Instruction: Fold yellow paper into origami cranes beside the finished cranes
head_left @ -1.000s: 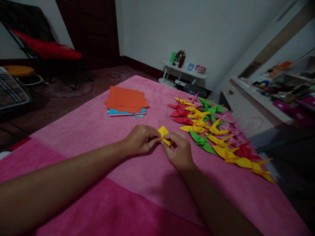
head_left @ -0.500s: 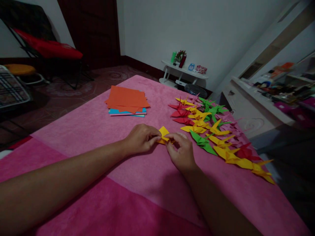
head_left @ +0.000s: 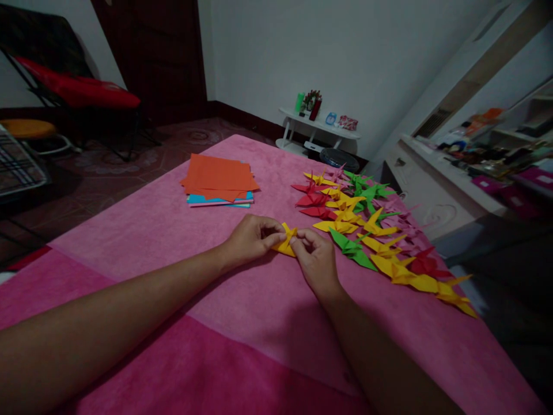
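A partly folded piece of yellow origami paper [head_left: 286, 246] is held low over the pink cloth, between both hands. My left hand [head_left: 253, 237] pinches its left side between thumb and fingers. On the other side, the thumb and fingers of my right hand [head_left: 317, 253] are closed on its right part. Fingertips hide some of the folds. To the right lie several folded paper cranes in rows, among them a green crane [head_left: 352, 249], a yellow crane [head_left: 395, 268] and a red crane [head_left: 313, 199].
A stack of square paper with an orange sheet [head_left: 218, 173] on top lies beyond my left hand. The pink cloth [head_left: 242, 311] covers the surface. Past its far edge stand a small white shelf [head_left: 319, 124] and a red chair [head_left: 86, 89]; a cluttered dresser [head_left: 440, 173] is at right.
The yellow paper's raised square flap has been folded into a narrower, bent shape between my fingers. Both hands keep hold of it. The whole view has shifted slightly.
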The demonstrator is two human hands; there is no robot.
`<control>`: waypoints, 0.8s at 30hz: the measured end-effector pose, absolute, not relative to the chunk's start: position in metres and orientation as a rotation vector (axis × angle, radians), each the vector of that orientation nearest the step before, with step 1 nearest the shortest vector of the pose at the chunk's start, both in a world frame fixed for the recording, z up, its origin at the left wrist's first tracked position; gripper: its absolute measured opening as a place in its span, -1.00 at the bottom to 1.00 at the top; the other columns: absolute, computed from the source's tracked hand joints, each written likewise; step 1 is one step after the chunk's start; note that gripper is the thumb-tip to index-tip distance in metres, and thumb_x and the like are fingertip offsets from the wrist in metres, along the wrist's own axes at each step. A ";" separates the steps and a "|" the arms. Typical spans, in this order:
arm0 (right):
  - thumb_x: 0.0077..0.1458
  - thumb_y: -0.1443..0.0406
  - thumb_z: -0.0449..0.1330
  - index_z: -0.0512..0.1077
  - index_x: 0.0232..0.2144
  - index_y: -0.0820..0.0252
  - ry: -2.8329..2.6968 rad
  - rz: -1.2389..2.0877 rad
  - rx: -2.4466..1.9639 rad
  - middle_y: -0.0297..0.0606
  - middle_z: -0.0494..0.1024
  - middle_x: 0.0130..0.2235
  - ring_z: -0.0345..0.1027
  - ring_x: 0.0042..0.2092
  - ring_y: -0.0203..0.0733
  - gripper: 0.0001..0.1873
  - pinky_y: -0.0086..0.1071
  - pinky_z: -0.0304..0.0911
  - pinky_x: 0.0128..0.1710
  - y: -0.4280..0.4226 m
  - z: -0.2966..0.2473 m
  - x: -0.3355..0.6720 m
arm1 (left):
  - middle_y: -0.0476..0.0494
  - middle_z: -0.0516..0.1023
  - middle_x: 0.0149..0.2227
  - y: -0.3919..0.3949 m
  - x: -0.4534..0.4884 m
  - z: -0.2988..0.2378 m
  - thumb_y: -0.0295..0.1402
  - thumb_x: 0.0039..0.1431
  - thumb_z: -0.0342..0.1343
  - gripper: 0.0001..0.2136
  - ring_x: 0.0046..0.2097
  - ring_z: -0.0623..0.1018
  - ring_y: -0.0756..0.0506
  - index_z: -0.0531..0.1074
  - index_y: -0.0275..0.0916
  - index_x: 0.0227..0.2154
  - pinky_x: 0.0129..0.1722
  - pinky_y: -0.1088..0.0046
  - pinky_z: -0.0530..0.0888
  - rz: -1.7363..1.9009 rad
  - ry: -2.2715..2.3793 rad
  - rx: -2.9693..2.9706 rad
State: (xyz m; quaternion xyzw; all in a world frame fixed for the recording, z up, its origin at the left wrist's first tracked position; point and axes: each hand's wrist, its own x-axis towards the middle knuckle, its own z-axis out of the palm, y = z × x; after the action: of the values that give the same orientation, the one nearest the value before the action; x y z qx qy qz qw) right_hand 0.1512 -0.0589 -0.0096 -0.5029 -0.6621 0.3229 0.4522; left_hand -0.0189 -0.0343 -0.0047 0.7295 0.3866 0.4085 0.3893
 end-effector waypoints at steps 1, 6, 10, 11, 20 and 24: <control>0.08 0.26 0.16 0.49 -0.40 0.18 -1.636 0.794 -1.247 -0.32 0.53 -0.44 0.41 -0.42 -0.24 -0.86 -0.44 0.28 -0.43 -0.059 -0.010 0.151 | -0.03 0.50 -0.53 -0.035 -0.018 -0.004 -0.39 0.08 0.16 -0.86 -0.51 0.39 0.07 0.54 -0.38 -0.43 -0.51 0.60 0.29 1.058 0.981 1.848; 0.05 0.31 0.16 0.50 -0.42 0.17 -1.667 0.767 -1.242 -0.33 0.53 -0.46 0.40 -0.44 -0.25 -0.88 -0.45 0.27 -0.45 -0.059 -0.013 0.153 | -0.02 0.50 -0.53 -0.034 -0.016 -0.008 -0.37 -0.02 0.27 -0.87 -0.51 0.40 0.07 0.53 -0.35 -0.48 -0.52 0.61 0.31 1.123 0.948 1.811; 0.09 0.28 0.14 0.51 -0.43 0.17 -1.728 0.752 -1.231 -0.35 0.49 -0.50 0.35 -0.47 -0.27 -0.84 -0.46 0.22 -0.48 -0.060 -0.012 0.153 | -0.07 0.53 -0.51 -0.034 -0.018 -0.010 -0.38 0.03 0.22 -0.87 -0.48 0.44 0.05 0.54 -0.37 -0.50 -0.49 0.59 0.33 1.131 0.921 1.823; 0.11 0.27 0.13 0.51 -0.42 0.17 -1.736 0.746 -1.232 -0.34 0.49 -0.49 0.34 -0.46 -0.27 -0.83 -0.45 0.22 -0.48 -0.061 -0.011 0.153 | -0.08 0.54 -0.50 -0.034 -0.018 -0.009 -0.39 0.04 0.21 -0.87 -0.47 0.45 0.04 0.55 -0.37 -0.50 -0.48 0.59 0.33 1.134 0.914 1.831; 0.14 0.24 0.11 0.45 -0.50 0.18 -1.789 0.638 -1.257 -0.35 0.42 -0.52 0.26 -0.50 -0.31 -0.77 -0.46 0.17 -0.49 -0.063 -0.009 0.152 | -0.01 0.46 -0.54 -0.039 -0.018 -0.001 -0.47 0.10 0.07 -0.85 -0.48 0.39 0.06 0.51 -0.36 -0.49 -0.47 0.58 0.28 1.106 1.016 1.958; 0.17 0.22 0.09 0.42 -0.49 0.17 -1.794 0.630 -1.247 -0.37 0.40 -0.53 0.26 -0.50 -0.31 -0.76 -0.46 0.15 -0.49 -0.065 -0.008 0.153 | -0.01 0.41 -0.54 -0.043 -0.019 0.000 -0.44 0.14 0.03 -0.80 -0.48 0.36 0.05 0.49 -0.36 -0.51 -0.48 0.55 0.24 1.065 0.977 2.051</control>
State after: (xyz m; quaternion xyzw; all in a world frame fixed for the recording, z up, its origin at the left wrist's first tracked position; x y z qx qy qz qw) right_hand 0.1527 -0.0645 -0.0083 -0.4977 -0.7157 0.2516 0.4205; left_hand -0.0192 -0.0426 0.0005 0.7770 0.3699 0.4034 0.3110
